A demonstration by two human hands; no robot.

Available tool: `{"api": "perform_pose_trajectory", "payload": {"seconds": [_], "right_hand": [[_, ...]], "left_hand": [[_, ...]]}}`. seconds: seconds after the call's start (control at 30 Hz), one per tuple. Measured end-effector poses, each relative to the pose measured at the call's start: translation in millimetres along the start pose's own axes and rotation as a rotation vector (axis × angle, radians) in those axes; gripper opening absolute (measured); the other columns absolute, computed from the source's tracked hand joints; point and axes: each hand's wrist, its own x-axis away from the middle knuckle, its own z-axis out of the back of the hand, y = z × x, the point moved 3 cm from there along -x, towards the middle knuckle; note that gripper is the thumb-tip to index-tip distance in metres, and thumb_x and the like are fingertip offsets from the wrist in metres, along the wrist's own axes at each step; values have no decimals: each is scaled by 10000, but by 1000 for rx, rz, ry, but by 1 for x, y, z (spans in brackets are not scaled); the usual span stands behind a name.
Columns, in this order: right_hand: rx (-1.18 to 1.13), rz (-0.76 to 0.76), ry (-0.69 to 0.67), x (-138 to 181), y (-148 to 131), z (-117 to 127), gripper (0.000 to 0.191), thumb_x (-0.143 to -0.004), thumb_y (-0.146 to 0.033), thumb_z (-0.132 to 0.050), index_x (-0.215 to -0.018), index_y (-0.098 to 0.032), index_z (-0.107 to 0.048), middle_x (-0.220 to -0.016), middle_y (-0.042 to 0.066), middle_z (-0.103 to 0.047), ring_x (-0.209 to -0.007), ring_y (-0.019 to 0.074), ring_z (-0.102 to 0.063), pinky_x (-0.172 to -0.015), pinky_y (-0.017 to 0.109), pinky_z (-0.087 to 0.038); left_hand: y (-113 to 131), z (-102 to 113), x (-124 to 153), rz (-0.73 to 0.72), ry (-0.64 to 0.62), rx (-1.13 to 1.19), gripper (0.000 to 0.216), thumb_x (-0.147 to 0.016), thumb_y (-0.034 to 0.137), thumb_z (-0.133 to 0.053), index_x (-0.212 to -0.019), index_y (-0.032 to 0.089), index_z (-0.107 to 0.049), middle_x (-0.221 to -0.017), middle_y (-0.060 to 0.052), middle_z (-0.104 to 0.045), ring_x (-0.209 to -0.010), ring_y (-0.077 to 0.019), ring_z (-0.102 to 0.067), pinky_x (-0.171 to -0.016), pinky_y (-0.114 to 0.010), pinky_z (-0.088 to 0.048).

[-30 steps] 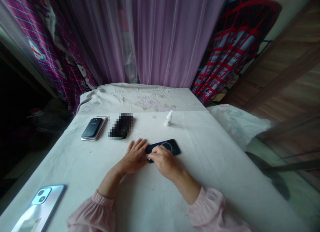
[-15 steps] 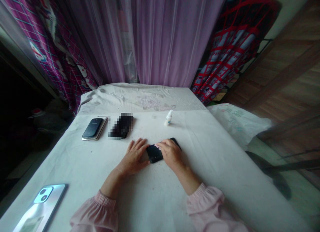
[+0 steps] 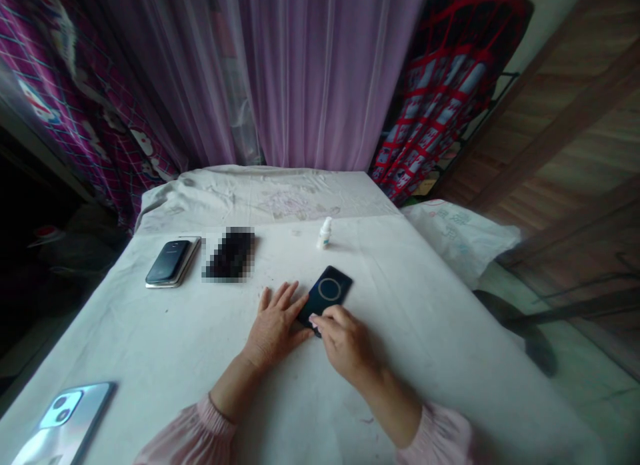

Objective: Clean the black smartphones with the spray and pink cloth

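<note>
A dark phone [image 3: 326,293] with a pale ring on its surface lies at a slant on the white cloth. My left hand [image 3: 274,323] rests beside it, fingers spread, its thumb and index finger touching the near left edge. My right hand [image 3: 346,341] pinches a small pale pink cloth [image 3: 314,320] against the phone's near end. Most of the cloth is hidden by the fingers. Beyond the phone stands a small white bottle [image 3: 325,234].
A dark phone [image 3: 169,261] lies on a lighter flat thing at the left. Next to it is a pixelated dark object [image 3: 230,255]. A silvery-blue phone [image 3: 70,421] is at the near left. Purple curtains [image 3: 310,78] hang behind the table, and a white plastic bag [image 3: 457,235] is at the right.
My right hand with the pink cloth has moved toward me, to the phone's near end, uncovering the ring. The phone has turned to a steeper slant. The view has shifted slightly right.
</note>
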Motion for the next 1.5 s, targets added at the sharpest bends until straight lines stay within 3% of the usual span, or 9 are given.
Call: {"api": "perform_pose_trajectory", "payload": {"seconds": [0.13,0.33,0.57,0.77,1.33,1.5], "right_hand": [[34,96,-45,3,-9,3,264,-901,-133,-501,-1036,-216,-711,-855,63,-643,-780,159,-604,-699,247,-483],[119,40,35,-3,14,11,281,-897,-100,-478,-1006,-210,-712,-846,62,-643,-777,153,-604,-699,240,-479],[220,131,3,11,1,7,245,-886,-108,-527,-1005,-223,-708,-863,58,-645,-772,161,-592,-674,258,-453],[283,101,50,3,10,9,235,-877,-100,-532,-970,-215,-716,-848,61,-636,-751,166,-577,-663,268,-438],[278,194,18,10,-4,9,203,-895,-133,-533,-954,-218,-708,-806,41,-638,-725,156,-562,-646,265,-423],[265,146,38,0,13,13,238,-884,-100,-537,-959,-237,-717,-856,44,-642,-761,152,-571,-674,259,-428]], "left_hand": [[-2,2,-1,2,-37,-40,655,-815,548,-637,-1392,297,-456,-1505,-125,-376,-1361,-364,-350,-1084,-623,-231],[-3,1,-1,-6,-38,-43,695,-796,566,-652,-1400,287,-452,-1481,-139,-410,-1353,-370,-360,-1072,-635,-245],[-2,3,-2,-1,-42,-31,677,-804,577,-635,-1386,269,-475,-1462,-151,-433,-1350,-369,-364,-1068,-640,-250],[-2,3,-1,3,-37,-26,690,-794,569,-651,-1392,279,-465,-1465,-150,-429,-1349,-372,-364,-1066,-642,-255],[0,5,-2,-5,-24,-22,676,-798,572,-644,-1378,264,-486,-1459,-151,-437,-1341,-372,-375,-1068,-633,-255],[-1,4,-2,3,-29,-19,664,-801,543,-654,-1379,263,-487,-1450,-155,-447,-1339,-373,-377,-1066,-631,-257]]}}
